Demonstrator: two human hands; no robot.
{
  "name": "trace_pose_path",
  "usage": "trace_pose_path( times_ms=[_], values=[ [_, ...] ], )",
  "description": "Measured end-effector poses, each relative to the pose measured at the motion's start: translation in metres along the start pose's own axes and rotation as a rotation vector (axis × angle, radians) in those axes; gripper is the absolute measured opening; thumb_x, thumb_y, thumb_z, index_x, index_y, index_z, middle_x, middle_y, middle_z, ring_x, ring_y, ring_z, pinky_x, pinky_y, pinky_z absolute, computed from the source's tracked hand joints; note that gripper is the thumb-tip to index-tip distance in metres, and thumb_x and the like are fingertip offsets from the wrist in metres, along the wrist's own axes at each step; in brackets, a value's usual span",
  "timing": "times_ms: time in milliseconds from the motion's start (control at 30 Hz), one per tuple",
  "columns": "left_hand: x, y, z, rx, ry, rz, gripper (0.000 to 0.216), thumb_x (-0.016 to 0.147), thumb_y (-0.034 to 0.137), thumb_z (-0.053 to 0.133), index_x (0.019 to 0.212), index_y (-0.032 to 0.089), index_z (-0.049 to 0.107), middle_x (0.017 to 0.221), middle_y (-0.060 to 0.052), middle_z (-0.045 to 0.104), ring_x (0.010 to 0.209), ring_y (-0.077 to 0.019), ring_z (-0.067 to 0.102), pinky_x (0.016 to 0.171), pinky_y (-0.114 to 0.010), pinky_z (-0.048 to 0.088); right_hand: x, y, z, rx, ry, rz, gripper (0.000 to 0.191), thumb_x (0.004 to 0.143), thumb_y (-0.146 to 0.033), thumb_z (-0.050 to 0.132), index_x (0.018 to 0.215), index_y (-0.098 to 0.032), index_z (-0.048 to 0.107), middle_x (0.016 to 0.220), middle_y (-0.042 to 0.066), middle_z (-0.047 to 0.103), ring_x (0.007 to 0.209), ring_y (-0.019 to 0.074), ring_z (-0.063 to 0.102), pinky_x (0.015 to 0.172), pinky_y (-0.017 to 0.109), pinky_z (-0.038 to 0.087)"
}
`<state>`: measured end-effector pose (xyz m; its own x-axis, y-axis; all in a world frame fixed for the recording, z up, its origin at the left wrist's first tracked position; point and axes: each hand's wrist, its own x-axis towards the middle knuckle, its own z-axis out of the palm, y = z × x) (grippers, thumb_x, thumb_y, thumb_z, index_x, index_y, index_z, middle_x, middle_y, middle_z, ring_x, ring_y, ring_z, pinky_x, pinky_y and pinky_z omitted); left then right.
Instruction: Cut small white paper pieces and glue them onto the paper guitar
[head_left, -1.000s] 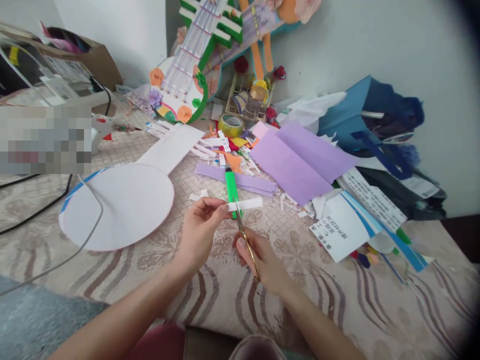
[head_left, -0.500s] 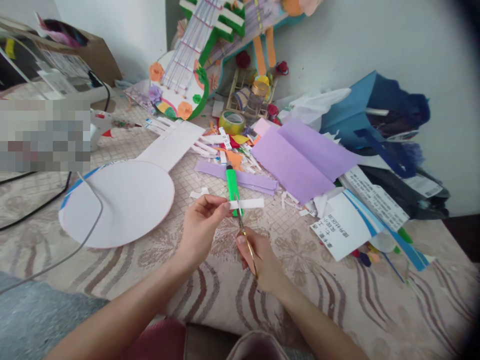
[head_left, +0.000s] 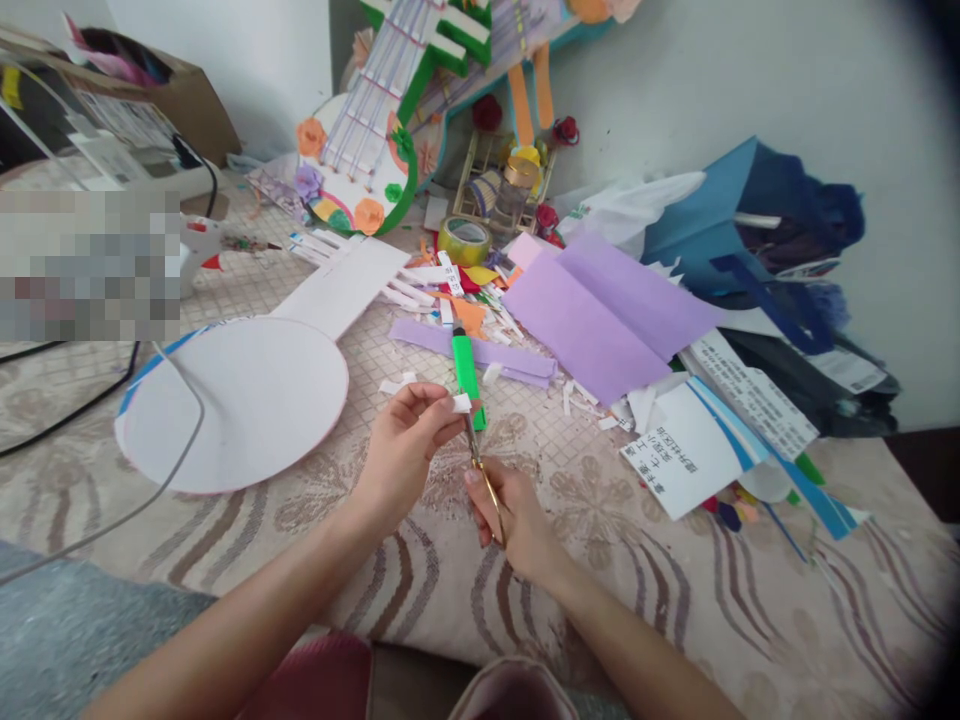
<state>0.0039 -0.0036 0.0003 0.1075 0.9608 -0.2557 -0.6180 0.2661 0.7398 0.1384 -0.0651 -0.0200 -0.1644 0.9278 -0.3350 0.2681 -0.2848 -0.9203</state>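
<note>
Left hand (head_left: 401,445): grip pinched on a short white paper piece (head_left: 461,403), seen against the near left edge of the green cutter (head_left: 466,372). Right hand (head_left: 517,520): grip wrapped round the handles of the scissors (head_left: 490,488), on the near side of the cutter, blades toward the left hand; could not tell whether they met. Progress, judged: some cutting was done, since small white scraps (head_left: 397,383) lay left of the cutter and a loose bit (head_left: 492,374) just right of it. White strips (head_left: 405,296) beyond the cutter looked uncut. Well left on the bench (head_left: 600,570), a round white board (head_left: 240,410) lay undecorated.
</note>
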Motion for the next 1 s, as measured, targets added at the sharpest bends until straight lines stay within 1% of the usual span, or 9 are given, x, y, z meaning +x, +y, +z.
trace_pose_path(
  times_ms=[100,267,367,467,567,667,767,833,1000],
  values=[
    [0.003,0.004,-0.004,0.025,0.044,0.035,0.022,0.073,0.023,0.076,0.084,0.016,0.058,0.079,0.001,0.064,0.082,-0.0141,0.068,0.086,-0.031,0.053,0.0,-0.001,-0.003,0.139,0.023,-0.001,0.047,0.085,-0.062,0.053,0.065,-0.02,0.045,0.048,-0.007,0.041,0.037,0.0068,0.042,0.039,0.02,0.035],
    [0.008,0.015,-0.018,0.217,0.083,0.01,0.024,0.071,0.03,0.077,0.083,0.016,0.062,0.076,0.003,0.062,0.064,-0.009,0.064,0.064,-0.021,0.052,0.002,-0.005,-0.023,0.156,0.232,-0.061,0.046,0.085,-0.063,0.053,0.068,-0.021,0.048,0.055,-0.005,0.045,0.042,0.0086,0.044,0.041,0.022,0.036],
    [0.013,0.02,-0.027,0.36,0.035,-0.005,0.026,0.069,0.032,0.079,0.083,0.014,0.065,0.073,0.0,0.065,0.061,-0.01,0.064,0.064,-0.023,0.053,0.017,-0.006,-0.045,-0.069,0.36,-0.138,0.034,0.085,-0.053,0.058,0.074,-0.021,0.053,0.056,-0.004,0.049,0.047,0.0115,0.046,0.047,0.025,0.037],
    [0.018,0.022,-0.033,0.499,0.008,0.027,0.028,0.069,0.033,0.078,0.084,0.013,0.067,0.073,-0.003,0.069,0.063,-0.0125,0.066,0.065,-0.025,0.054,0.047,-0.01,-0.07,-0.385,0.616,-0.331,0.021,0.079,-0.037,0.067,0.088,-0.02,0.06,0.077,0.002,0.062,0.065,0.0165,0.054,0.063,0.03,0.043],
    [0.023,0.021,-0.039,0.552,-0.011,0.075,0.027,0.071,0.033,0.076,0.086,0.013,0.067,0.075,-0.005,0.071,0.066,-0.0142,0.068,0.067,-0.026,0.055,0.083,-0.017,-0.087,-0.668,0.687,-0.426,0.015,0.079,-0.032,0.066,0.082,-0.018,0.06,0.078,0.005,0.06,0.073,0.0207,0.053,0.069,0.032,0.04],
    [0.023,0.018,-0.043,0.601,-0.02,0.107,0.024,0.073,0.032,0.075,0.086,0.013,0.067,0.072,-0.004,0.07,0.067,-0.0145,0.069,0.067,-0.025,0.054,0.108,-0.021,-0.09,-0.771,0.664,-0.403,0.013,0.077,-0.029,0.067,0.08,-0.018,0.061,0.079,0.006,0.06,0.075,0.0214,0.053,0.069,0.033,0.039],
    [0.02,0.019,-0.045,0.631,-0.007,0.149,0.022,0.074,0.031,0.074,0.086,0.014,0.068,0.094,-0.008,0.072,0.066,-0.0127,0.068,0.061,-0.023,0.052,0.114,-0.02,-0.087,-0.688,0.648,-0.369,0.013,0.075,-0.026,0.067,0.083,-0.018,0.061,0.077,0.003,0.061,0.069,0.0185,0.052,0.067,0.032,0.038],
    [0.016,0.023,-0.044,0.649,0.026,0.211,0.02,0.074,0.031,0.075,0.085,0.015,0.068,0.103,-0.008,0.07,0.062,-0.0098,0.064,0.055,-0.021,0.049,0.108,-0.019,-0.085,-0.499,0.616,-0.371,0.016,0.074,-0.03,0.067,0.081,-0.019,0.058,0.073,0.0,0.059,0.064,0.0155,0.051,0.063,0.029,0.038],
    [0.012,0.034,-0.032,0.625,-0.036,0.21,0.019,0.075,0.031,0.074,0.084,0.016,0.069,0.069,-0.001,0.065,0.06,-0.0107,0.058,0.056,-0.021,0.047,0.071,-0.022,-0.079,0.058,0.449,-0.262,0.027,0.075,-0.042,0.069,0.078,-0.021,0.051,0.056,-0.007,0.05,0.047,0.0101,0.043,0.049,0.024,0.033]
  ],
)
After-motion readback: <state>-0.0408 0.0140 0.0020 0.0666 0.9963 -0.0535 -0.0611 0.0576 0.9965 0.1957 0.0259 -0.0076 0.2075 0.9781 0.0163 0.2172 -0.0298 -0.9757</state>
